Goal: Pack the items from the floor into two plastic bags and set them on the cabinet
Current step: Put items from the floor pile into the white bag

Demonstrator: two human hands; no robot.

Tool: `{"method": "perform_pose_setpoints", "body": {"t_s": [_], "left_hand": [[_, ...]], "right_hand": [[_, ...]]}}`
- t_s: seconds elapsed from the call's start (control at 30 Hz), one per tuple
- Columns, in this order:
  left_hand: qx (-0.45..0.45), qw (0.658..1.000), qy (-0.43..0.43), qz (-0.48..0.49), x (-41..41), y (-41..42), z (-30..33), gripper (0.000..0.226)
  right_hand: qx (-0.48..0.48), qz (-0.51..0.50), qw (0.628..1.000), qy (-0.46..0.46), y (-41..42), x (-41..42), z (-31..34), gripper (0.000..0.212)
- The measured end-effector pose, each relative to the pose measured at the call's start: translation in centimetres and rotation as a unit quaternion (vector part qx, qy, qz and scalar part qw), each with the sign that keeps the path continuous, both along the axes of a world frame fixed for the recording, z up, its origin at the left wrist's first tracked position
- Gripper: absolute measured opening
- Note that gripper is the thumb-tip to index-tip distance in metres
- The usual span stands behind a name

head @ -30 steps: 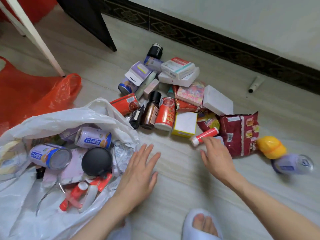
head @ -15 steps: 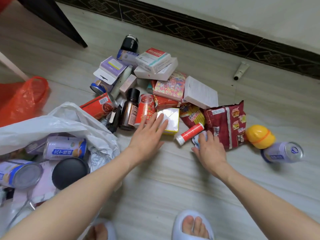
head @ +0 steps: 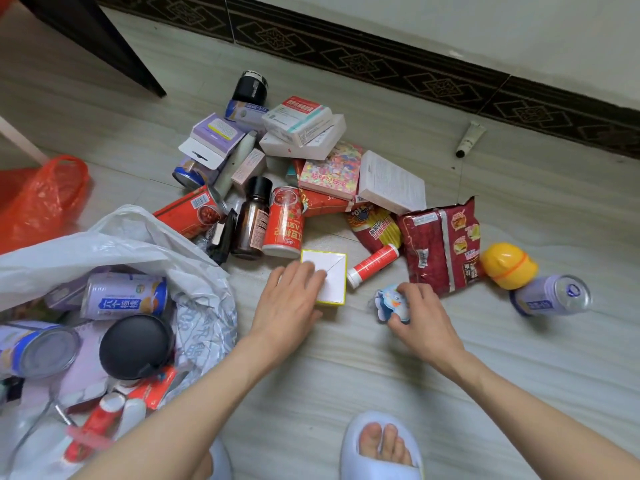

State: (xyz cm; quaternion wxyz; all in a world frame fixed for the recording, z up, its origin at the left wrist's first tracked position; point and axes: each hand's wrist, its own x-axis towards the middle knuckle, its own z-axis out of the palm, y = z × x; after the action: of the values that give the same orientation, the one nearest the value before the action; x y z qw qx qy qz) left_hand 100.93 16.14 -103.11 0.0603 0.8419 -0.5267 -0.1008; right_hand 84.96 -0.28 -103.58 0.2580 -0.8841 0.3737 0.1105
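Note:
A pile of cans, boxes, bottles and snack packets lies on the floor. My left hand [head: 291, 303] grips a yellow-edged white box [head: 332, 275] at the pile's near edge. My right hand [head: 420, 317] holds a small blue and white toy [head: 391, 303] just above the floor. A red and white tube [head: 372, 265] lies between the two. The white plastic bag [head: 138, 237] gapes at the left, holding several cans, a black round lid [head: 136, 346] and other items. A red plastic bag [head: 45, 199] lies further left.
A dark red snack packet [head: 441, 247], a yellow capsule [head: 507, 265] and a lavender can [head: 550, 296] lie to the right. A small tube [head: 469, 138] rests near the dark baseboard. A dark furniture leg [head: 104, 43] stands at the upper left. My slippered foot [head: 381, 445] is below.
My left hand left the bag, reached the pile and pulled the white box toward me. My right hand closed on the blue toy and drew it back from the snack packet.

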Motion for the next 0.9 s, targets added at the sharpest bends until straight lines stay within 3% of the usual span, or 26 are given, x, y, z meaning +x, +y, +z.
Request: {"method": "perform_pose_setpoints", "body": {"t_s": [0.1,0.33,0.43,0.57,0.9], "left_hand": [[0.04,0.999,0.008,-0.011,1.7,-1.6,-1.1,0.083],[0.005,0.998,0.065,-0.021,1.3,0.9,0.0,0.078],[-0.061,0.991,0.097,0.067,0.5,4.7,2.2,0.079],[-0.152,0.951,0.096,0.252,-0.1,10.3,5.1,0.079],[-0.188,0.854,0.034,0.485,4.4,21.8,7.9,0.084]], "right_hand": [[0.007,-0.014,0.999,-0.046,-0.4,-0.5,0.8,0.047],[0.052,-0.003,0.985,-0.166,2.3,0.7,3.0,0.045],[0.078,0.022,0.976,-0.2,4.1,2.4,3.6,0.043],[0.13,0.069,0.968,-0.202,7.5,4.9,4.3,0.04],[0.179,0.295,0.911,-0.224,18.0,16.2,7.2,0.038]]}}
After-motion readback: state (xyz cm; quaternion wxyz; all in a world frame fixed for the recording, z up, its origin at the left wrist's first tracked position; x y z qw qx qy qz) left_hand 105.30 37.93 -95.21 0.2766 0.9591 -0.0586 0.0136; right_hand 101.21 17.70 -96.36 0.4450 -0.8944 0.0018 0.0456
